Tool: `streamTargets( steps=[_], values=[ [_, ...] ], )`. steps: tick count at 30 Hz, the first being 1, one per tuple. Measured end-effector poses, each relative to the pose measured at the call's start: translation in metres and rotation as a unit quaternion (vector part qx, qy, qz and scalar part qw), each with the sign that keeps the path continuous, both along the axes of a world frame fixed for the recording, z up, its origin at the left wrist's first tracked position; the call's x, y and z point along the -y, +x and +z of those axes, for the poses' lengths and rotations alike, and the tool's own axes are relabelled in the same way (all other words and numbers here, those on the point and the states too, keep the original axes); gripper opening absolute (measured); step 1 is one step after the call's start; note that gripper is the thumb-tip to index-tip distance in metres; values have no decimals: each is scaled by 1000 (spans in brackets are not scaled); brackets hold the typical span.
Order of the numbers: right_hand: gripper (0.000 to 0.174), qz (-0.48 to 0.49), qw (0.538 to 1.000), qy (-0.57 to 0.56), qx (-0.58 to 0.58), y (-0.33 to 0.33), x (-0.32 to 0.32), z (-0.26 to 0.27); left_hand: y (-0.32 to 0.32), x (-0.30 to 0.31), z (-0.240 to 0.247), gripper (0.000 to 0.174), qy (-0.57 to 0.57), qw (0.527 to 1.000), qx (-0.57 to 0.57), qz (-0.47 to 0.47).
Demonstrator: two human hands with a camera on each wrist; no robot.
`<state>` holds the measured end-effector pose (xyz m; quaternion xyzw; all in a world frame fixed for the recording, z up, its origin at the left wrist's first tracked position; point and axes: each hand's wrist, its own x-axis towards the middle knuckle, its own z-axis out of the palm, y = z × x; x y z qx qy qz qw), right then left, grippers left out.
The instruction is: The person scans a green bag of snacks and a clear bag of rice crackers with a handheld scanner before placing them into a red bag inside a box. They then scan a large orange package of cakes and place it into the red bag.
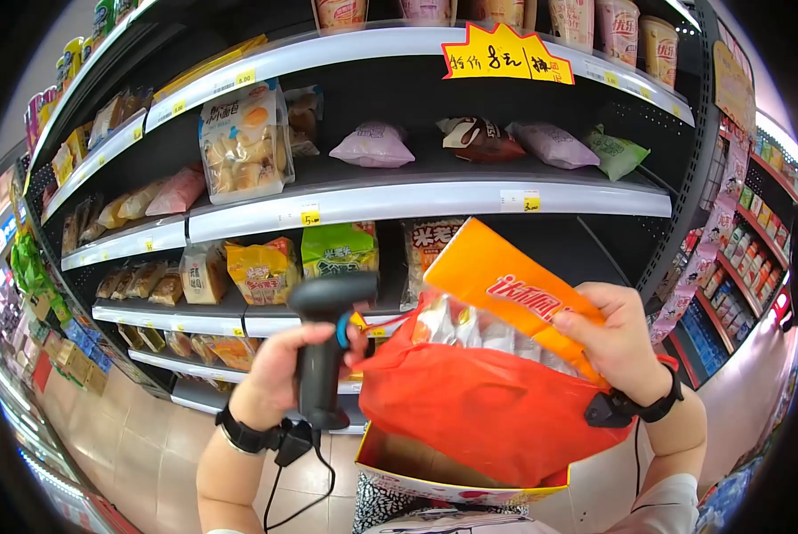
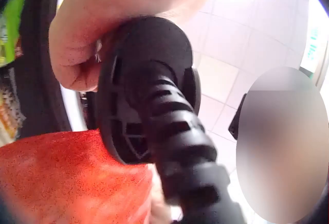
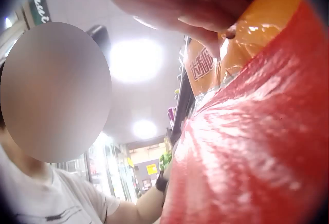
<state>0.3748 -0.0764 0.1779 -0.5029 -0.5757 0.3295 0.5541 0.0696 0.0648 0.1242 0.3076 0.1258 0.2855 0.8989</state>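
My left hand (image 1: 279,365) grips a black barcode scanner (image 1: 317,378) by its handle, its head turned toward the shelves. In the left wrist view the handle's lower end (image 2: 146,33) and ribbed cable sleeve (image 2: 175,131) fill the middle. My right hand (image 1: 617,343) pinches the edge of a glossy orange snack pack (image 1: 479,262) with red lettering, thumb on its front face. The pack stands tilted in the mouth of a red plastic bag (image 1: 470,400). Small wrapped pieces (image 1: 465,325) show below the orange part. The bag hides its lower portion.
An open cardboard box (image 1: 399,467) is under the red bag. In front run shelves (image 1: 434,200) with bagged breads and snacks, including a green pack (image 1: 339,249) and a yellow pack (image 1: 263,271). A cable (image 1: 323,481) hangs below the scanner.
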Motion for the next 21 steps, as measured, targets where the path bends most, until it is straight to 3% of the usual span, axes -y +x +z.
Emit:
streamTargets(
  steps=[2,4,8,10,11,15,16,17,18,20,21],
  values=[
    [14,12,1000,11,9,4,-1,0,-1,4,-16,38,49,998,8,-46],
    [13,11,998,35,52,3,0,0,-2,17,-18,36,73,993,-89,31],
    [13,7,999,41,-18,7,-7,2,0,24,-30,40,157,980,-57,110],
    [13,-10,1000,8,-16,10,-9,6,2,33,-29,45,245,948,-45,196],
    [13,-5,1000,-19,-13,10,-9,8,-1,28,-31,60,294,939,-23,175],
    [14,23,999,-22,21,0,-15,2,10,42,4,79,351,917,-57,178],
    [14,25,999,-23,21,-1,-16,3,10,31,5,86,519,829,-126,165],
    [14,27,999,-22,24,-2,-15,4,10,25,4,93,666,707,-191,144],
    [14,28,999,-21,27,-2,-15,6,11,30,3,93,666,707,-190,143],
    [14,29,999,-39,5,0,-16,8,15,43,0,90,462,871,-142,93],
    [14,32,998,-60,-16,1,-16,8,18,39,-1,88,505,849,-125,90]
  ],
)
